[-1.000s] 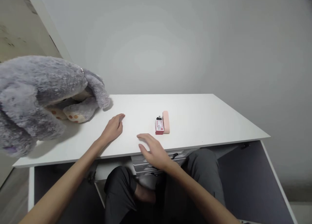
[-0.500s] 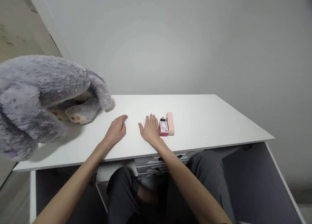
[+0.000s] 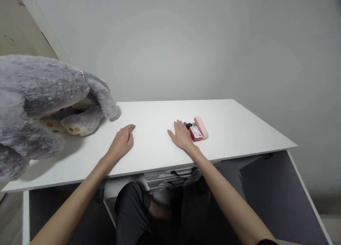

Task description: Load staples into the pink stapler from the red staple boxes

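Note:
Palm down, my right hand lies flat on the white tabletop with its fingers stretched out and thumb apart. Its outer edge rests against a small red and white box. Behind that box is a small black item with a metal end, partly hidden, which could be a USB stick. A long pink rounded case lies tilted along the box's right side. My left hand rests on its edge farther left, fingers loosely bent, thumb apart, nothing seen in it.
A big grey plush toy takes up the table's left end. Under the tabletop are drawers with black handles, above my knees. Dark open space lies beneath both ends, and a grey wall stands behind.
My right hand has slid to the right across the table. The box, black item and pink case have shifted right with it and turned aslant. The left hand stays about where it was.

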The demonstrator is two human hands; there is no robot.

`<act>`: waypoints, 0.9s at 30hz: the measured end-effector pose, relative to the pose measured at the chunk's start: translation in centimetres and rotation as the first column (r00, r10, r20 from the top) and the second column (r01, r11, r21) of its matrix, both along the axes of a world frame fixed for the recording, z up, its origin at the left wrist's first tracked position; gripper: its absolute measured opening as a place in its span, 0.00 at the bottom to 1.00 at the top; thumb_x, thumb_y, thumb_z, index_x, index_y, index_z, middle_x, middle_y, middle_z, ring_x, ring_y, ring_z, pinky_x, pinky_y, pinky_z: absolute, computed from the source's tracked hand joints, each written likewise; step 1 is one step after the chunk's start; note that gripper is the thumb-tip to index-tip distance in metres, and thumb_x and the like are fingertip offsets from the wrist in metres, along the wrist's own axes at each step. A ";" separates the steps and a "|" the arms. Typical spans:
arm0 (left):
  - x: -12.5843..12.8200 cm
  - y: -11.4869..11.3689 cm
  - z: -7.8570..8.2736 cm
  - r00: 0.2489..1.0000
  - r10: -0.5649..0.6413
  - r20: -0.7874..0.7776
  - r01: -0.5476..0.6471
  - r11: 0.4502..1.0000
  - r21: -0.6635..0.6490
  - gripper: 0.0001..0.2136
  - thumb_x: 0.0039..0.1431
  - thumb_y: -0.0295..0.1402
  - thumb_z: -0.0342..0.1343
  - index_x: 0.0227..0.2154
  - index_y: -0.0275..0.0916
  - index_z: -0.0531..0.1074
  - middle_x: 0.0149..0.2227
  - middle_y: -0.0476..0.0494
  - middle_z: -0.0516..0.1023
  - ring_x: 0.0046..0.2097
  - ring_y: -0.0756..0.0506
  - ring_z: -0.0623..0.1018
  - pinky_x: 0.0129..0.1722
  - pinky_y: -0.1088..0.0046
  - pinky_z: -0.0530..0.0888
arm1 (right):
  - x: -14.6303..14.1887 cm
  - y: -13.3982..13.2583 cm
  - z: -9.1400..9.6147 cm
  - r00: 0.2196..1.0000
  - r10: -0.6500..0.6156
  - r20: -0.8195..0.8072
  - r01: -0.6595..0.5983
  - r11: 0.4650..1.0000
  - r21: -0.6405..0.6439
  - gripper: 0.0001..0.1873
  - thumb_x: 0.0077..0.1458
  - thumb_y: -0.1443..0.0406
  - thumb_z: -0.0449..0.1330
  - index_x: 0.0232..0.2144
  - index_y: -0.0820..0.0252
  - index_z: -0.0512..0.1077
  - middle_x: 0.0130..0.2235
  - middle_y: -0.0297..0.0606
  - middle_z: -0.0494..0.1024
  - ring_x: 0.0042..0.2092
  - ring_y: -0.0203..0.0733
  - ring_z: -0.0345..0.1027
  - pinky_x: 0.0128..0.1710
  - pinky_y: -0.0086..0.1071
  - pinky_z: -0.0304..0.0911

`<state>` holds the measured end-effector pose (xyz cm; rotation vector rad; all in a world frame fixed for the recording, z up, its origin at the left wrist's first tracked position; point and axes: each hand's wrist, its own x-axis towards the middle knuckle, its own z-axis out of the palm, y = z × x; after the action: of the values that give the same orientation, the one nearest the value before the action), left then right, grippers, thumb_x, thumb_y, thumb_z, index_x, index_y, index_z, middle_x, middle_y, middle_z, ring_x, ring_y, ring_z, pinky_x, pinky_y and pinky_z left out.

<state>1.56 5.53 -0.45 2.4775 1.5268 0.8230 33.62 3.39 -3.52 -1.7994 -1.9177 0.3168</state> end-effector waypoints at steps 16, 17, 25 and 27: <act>0.1 0.4 0.4 0.999 0.036 -0.010 -0.036 0.999 0.001 0.24 0.68 0.35 0.45 0.64 0.37 0.67 0.64 0.32 0.75 0.65 0.31 0.75 0.68 0.45 0.69 | 16.7 1.4 -1.1 0.999 -0.052 0.006 0.052 0.997 0.063 0.40 0.73 0.47 0.49 0.72 0.71 0.61 0.76 0.60 0.57 0.78 0.60 0.48 0.76 0.53 0.46; 0.1 0.4 0.5 0.999 0.038 -0.010 -0.038 0.999 0.001 0.24 0.67 0.36 0.45 0.63 0.37 0.67 0.64 0.32 0.75 0.65 0.31 0.75 0.68 0.45 0.69 | 17.4 1.5 -1.2 0.998 -0.062 0.008 0.061 0.996 0.073 0.40 0.72 0.46 0.49 0.72 0.72 0.62 0.76 0.61 0.58 0.78 0.61 0.49 0.76 0.54 0.46; 0.3 0.4 1.0 0.999 0.050 -0.020 -0.050 0.999 -0.019 0.26 0.67 0.39 0.45 0.64 0.36 0.66 0.64 0.31 0.76 0.65 0.31 0.75 0.67 0.46 0.70 | 20.2 2.5 -2.3 0.994 -0.107 0.002 0.106 0.986 0.130 0.36 0.72 0.45 0.50 0.69 0.63 0.65 0.73 0.56 0.64 0.76 0.60 0.53 0.75 0.56 0.49; 0.4 0.4 1.1 0.998 0.056 -0.018 -0.056 0.998 -0.027 0.26 0.67 0.39 0.45 0.65 0.36 0.66 0.64 0.31 0.76 0.66 0.31 0.75 0.67 0.46 0.69 | 20.2 2.6 -2.5 0.993 -0.121 0.000 0.120 0.984 0.130 0.35 0.72 0.46 0.51 0.69 0.63 0.65 0.73 0.56 0.64 0.76 0.61 0.52 0.75 0.57 0.50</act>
<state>1.95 5.92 0.63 2.4393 1.6091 0.7862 53.82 5.99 -6.05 -1.8229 -1.7815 0.1399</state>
